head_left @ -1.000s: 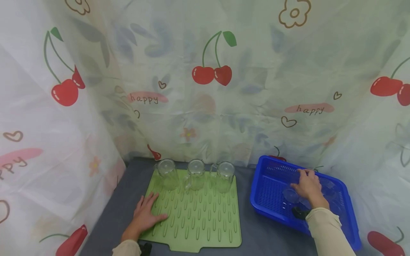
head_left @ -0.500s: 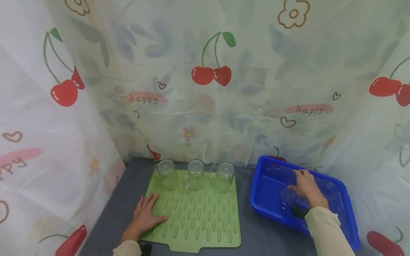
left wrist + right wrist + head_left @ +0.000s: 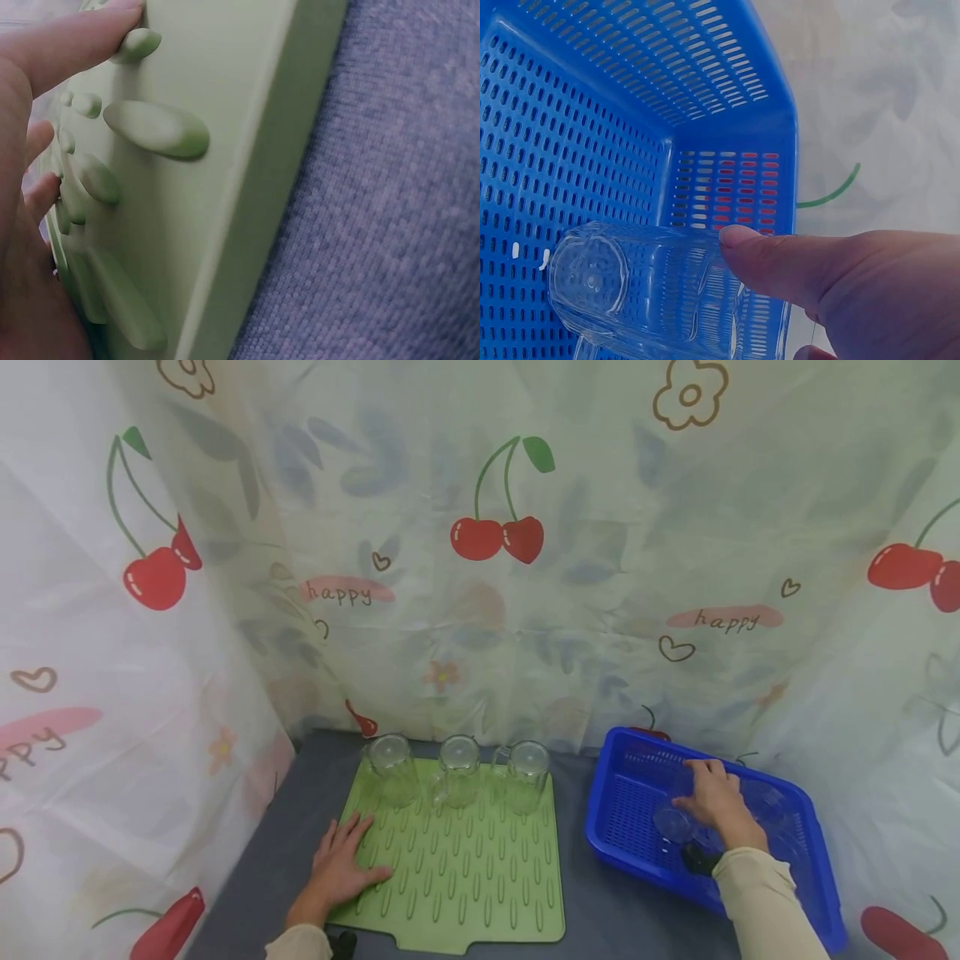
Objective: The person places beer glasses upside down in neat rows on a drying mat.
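My left hand [image 3: 341, 860] lies with fingers spread on the left side of a green drying mat [image 3: 465, 910]. In the left wrist view its thumb [image 3: 90, 37] touches the mat's raised ridges. Over at the right, my right hand [image 3: 722, 806] reaches into a blue plastic basket [image 3: 600, 818] and grips a clear glass mug [image 3: 652, 277]. The thumb presses the mug's side near its mouth, and its base points away from the hand. Most of the other fingers are hidden behind the glass in the right wrist view.
Three clear glass mugs stand upside down along the mat's back edge: a left one [image 3: 393, 772], a middle one [image 3: 460, 772] and a right one [image 3: 528, 772]. More clear glassware [image 3: 768, 806] lies at the basket's right. A printed curtain [image 3: 480, 635] encloses the grey table [image 3: 577, 893].
My right hand has shifted slightly left inside the basket, and the mug with it. The left hand stays in place on the mat.
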A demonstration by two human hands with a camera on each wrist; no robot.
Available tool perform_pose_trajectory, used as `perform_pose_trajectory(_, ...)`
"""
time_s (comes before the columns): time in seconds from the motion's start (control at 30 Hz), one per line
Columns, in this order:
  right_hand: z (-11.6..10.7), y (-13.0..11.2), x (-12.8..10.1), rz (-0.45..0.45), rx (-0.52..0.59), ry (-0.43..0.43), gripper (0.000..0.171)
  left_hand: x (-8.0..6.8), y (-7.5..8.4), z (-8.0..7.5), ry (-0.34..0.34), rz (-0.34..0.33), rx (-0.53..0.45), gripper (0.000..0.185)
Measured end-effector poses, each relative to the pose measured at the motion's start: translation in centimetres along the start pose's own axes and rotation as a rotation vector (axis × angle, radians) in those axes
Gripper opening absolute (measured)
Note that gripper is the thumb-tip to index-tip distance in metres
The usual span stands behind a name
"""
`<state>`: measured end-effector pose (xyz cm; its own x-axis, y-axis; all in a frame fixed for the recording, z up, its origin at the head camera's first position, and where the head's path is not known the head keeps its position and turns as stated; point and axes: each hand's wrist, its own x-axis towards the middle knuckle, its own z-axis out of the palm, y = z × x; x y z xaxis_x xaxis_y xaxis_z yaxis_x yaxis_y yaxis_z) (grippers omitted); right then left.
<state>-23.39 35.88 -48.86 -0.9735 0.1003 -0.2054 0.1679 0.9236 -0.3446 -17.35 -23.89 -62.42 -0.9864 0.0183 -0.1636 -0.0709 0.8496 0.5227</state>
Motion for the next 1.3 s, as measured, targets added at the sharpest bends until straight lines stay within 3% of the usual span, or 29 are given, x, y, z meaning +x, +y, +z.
perform_pose_trajectory(0.53,-0.2,-0.1,0.5,0.013,0.017,-0.059,0.081,0.2,-0.5,0.3,0.011,0.012,0.007,0.107)
perform_pose_trajectory(1.3,-0.2,0.0,-0.5,-0.032,0.051,-0.004,0.080,0.3,-0.5,0.3,0.013,0.017,-0.011,0.106)
